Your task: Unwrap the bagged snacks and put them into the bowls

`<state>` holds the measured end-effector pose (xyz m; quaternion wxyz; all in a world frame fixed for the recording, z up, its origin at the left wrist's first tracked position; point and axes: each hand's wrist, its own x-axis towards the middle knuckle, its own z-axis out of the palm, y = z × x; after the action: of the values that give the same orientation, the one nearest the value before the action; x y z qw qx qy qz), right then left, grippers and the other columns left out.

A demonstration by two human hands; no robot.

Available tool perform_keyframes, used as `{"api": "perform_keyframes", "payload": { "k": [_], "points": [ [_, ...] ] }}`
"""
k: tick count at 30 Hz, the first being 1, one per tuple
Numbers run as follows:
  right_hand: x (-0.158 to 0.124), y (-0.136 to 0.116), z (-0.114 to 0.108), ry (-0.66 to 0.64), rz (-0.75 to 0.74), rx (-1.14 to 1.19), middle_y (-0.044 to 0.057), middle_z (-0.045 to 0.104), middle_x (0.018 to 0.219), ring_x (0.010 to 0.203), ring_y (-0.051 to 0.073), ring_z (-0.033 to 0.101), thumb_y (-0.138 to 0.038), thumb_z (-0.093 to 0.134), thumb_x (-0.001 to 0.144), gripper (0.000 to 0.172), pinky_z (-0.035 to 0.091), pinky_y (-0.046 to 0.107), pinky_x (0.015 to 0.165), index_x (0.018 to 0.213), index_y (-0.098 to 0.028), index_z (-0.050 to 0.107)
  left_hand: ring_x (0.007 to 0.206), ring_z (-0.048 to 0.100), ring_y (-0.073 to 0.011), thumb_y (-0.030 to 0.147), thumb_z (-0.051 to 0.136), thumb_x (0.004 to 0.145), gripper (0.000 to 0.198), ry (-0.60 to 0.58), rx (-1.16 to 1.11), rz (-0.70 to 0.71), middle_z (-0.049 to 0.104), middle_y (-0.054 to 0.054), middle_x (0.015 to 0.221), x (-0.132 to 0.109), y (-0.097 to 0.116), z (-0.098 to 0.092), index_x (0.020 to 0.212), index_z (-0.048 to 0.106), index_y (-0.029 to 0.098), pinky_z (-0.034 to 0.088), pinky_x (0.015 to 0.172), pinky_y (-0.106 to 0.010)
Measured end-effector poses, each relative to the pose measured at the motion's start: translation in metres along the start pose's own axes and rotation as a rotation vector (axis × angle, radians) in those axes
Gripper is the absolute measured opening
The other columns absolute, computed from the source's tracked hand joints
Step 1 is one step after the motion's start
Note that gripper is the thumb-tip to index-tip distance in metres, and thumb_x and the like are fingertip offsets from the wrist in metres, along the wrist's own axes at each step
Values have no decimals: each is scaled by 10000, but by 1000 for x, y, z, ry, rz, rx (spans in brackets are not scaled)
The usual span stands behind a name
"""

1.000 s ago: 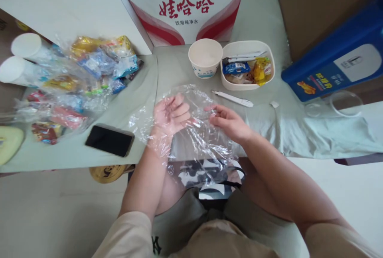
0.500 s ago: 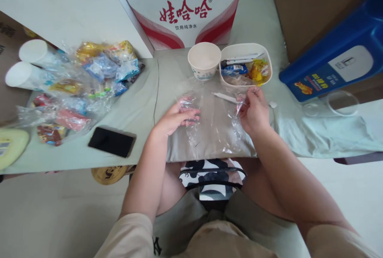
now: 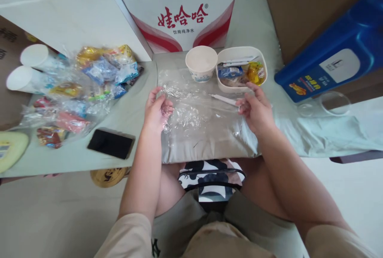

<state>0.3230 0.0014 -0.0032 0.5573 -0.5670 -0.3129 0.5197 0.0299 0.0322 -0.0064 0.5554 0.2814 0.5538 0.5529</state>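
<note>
A clear plastic bag (image 3: 191, 116) is spread wide over the cloth between my hands. My left hand (image 3: 158, 108) is closed on its left edge, and my right hand (image 3: 255, 106) pinches its right side. A white pen (image 3: 224, 99) lies at the bag, its right end beside my right fingertips. Just beyond are a white paper cup (image 3: 201, 63) and a white oval-cornered tub (image 3: 242, 88) holding pens, a blue packet and a yellow-wrapped item.
Wrapped snacks (image 3: 101, 68) and two white cups (image 3: 25, 78) lie at the left, with a black phone (image 3: 111, 143) nearer me. A blue bottle (image 3: 329, 58) and clear cup (image 3: 335, 103) are at the right. Boxes (image 3: 185, 14) stand behind.
My left hand has moved left, away from my right hand, and the clear bag is stretched wider and flatter between them. The view has shifted slightly.
</note>
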Motion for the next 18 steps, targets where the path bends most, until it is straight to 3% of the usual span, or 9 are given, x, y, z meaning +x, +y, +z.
{"api": "perform_keyframes", "payload": {
  "k": [4, 7, 12, 15, 18],
  "points": [
    [0, -2, -4, 56, -34, 9, -105, 566, 580, 436, 110, 498, -414, 741, 725, 478, 386, 244, 454, 1122, -297, 502, 396, 513, -66, 294, 778, 742, 366, 34, -45, 114, 563, 116, 529, -4, 4, 2, 1033, 556, 321, 347, 395, -186],
    [-1, -1, -4, 83, -105, 36, -101, 562, 588, 446, 104, 488, -377, 706, 742, 356, 386, 238, 468, 1017, -304, 493, 404, 512, -64, 251, 740, 764, 232, 18, -75, 161, 543, 104, 517, -8, 6, 6, 912, 564, 288, 354, 396, -179],
    [0, 1, -3, 17, -135, -36, -46, 591, 690, 529, 101, 548, -362, 648, 738, 177, 371, 240, 488, 823, -261, 531, 428, 547, -77, 232, 703, 786, 93, -18, -60, 85, 587, 51, 548, -11, 9, 7, 758, 615, 225, 404, 413, -186],
    [0, 3, -4, -73, -136, -133, -14, 624, 794, 622, 121, 587, -338, 636, 731, 152, 400, 256, 532, 849, -245, 615, 526, 631, -101, 262, 775, 745, 130, -122, -35, 23, 685, 3, 679, -12, 9, 6, 817, 686, 200, 476, 484, -201],
    [0, 5, -5, -129, -238, -259, -20, 597, 803, 673, 134, 547, -324, 678, 725, 282, 429, 280, 597, 994, -242, 668, 614, 666, -101, 182, 833, 644, 265, -155, 30, 49, 732, -15, 796, -10, 6, 6, 887, 727, 187, 505, 558, -196]
  ]
}}
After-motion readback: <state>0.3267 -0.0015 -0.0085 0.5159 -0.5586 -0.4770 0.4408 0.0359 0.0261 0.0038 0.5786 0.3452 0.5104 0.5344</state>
